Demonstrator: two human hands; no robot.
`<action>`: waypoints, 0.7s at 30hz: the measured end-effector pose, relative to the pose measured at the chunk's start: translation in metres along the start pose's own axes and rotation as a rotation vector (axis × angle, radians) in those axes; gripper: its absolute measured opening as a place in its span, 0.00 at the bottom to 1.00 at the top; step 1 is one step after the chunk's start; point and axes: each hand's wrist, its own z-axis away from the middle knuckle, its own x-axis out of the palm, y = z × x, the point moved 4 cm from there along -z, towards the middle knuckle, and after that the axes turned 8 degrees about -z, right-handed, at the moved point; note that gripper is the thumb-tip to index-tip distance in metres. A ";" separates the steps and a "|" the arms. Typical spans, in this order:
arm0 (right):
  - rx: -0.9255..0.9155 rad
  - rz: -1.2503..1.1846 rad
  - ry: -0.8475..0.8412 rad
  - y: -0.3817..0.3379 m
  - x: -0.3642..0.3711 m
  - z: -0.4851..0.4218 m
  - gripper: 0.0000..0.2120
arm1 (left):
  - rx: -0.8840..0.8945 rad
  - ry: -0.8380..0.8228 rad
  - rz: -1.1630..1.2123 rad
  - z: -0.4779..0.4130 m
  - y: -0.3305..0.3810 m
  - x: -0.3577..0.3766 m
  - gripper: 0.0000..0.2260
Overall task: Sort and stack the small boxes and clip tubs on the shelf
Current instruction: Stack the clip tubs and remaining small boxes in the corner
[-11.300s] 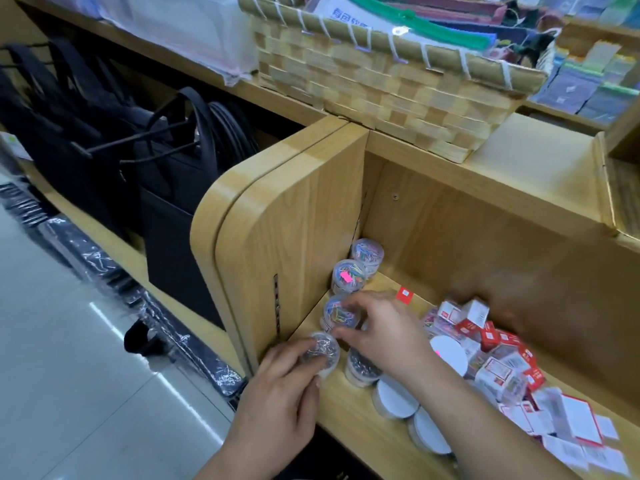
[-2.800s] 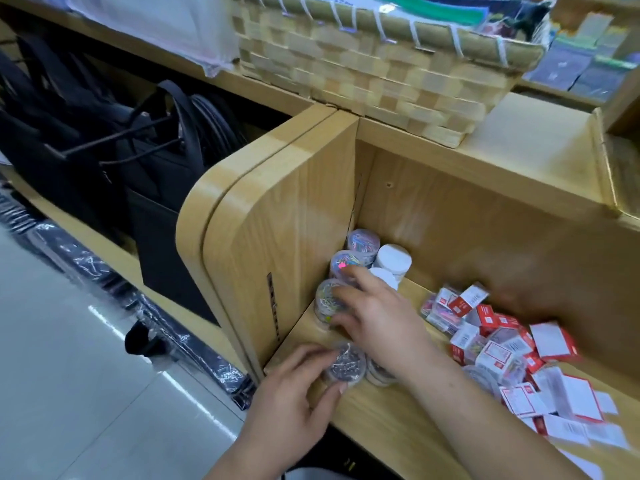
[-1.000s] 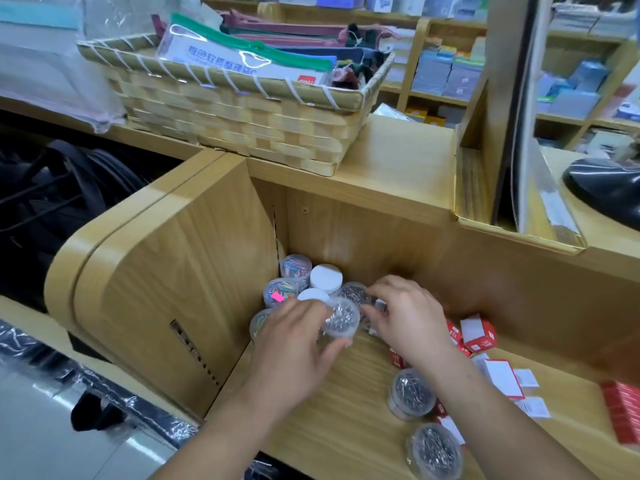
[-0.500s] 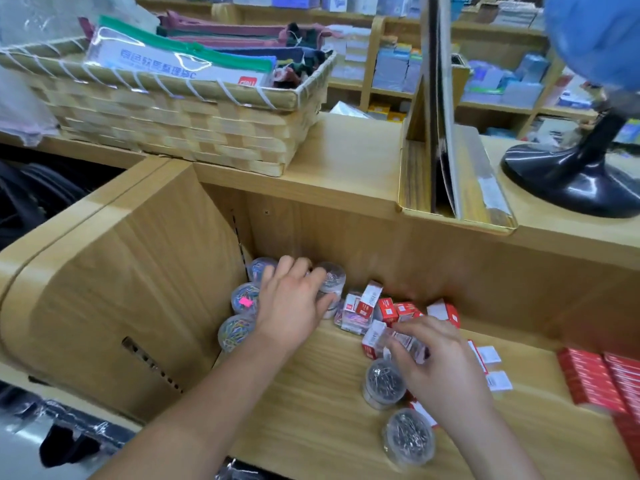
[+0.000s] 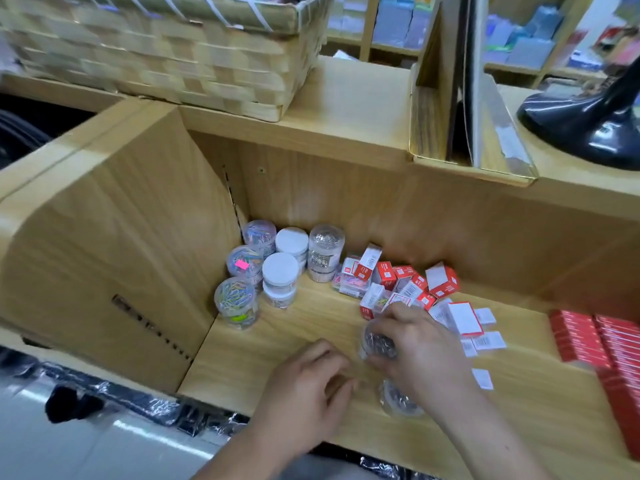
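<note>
Right grip [image 5: 422, 362] is curled round a clear tub [image 5: 379, 341] of silver clips at the front-centre of the shelf [image 5: 263, 344]. Fingers cover the tub's top and right side, so only its left face shows. Can't tell if it's lifted or sitting on the shelf.

Left grip [image 5: 304, 393] is just left of that tub, not touching it. Fingers are loosely curled with nothing visible in them; fingertips are motion-blurred.

Second tub [image 5: 398, 400] is right under the right wrist, mostly hidden.

Tub stacks [image 5: 280, 271] stand in the back-left corner against the side panel, well apart from both grips: coloured clips on the left, white lids in the middle, silver on the right.

Loose pile of red-and-white boxes [image 5: 405, 280] lies just behind the right grip, with its near edge hidden by the fingers. Red packs [image 5: 588, 341] at far right are cut off by the frame edge.
</note>
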 end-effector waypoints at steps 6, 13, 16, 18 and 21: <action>-0.203 0.045 -0.133 -0.001 -0.009 -0.012 0.18 | -0.079 -0.067 0.093 0.016 0.010 0.025 0.21; -0.138 -0.097 -0.041 -0.004 -0.032 -0.020 0.18 | -0.103 -0.006 -0.075 0.010 0.038 0.047 0.27; -0.098 -0.124 -0.028 -0.013 -0.036 -0.027 0.19 | -0.053 0.021 -0.087 0.005 0.045 0.044 0.24; -0.088 -0.115 -0.051 -0.022 -0.033 -0.034 0.19 | -0.084 0.060 -0.041 0.008 0.039 0.036 0.23; -0.125 -0.094 -0.052 -0.040 -0.021 -0.048 0.20 | -0.211 0.121 -0.033 0.023 0.005 0.015 0.26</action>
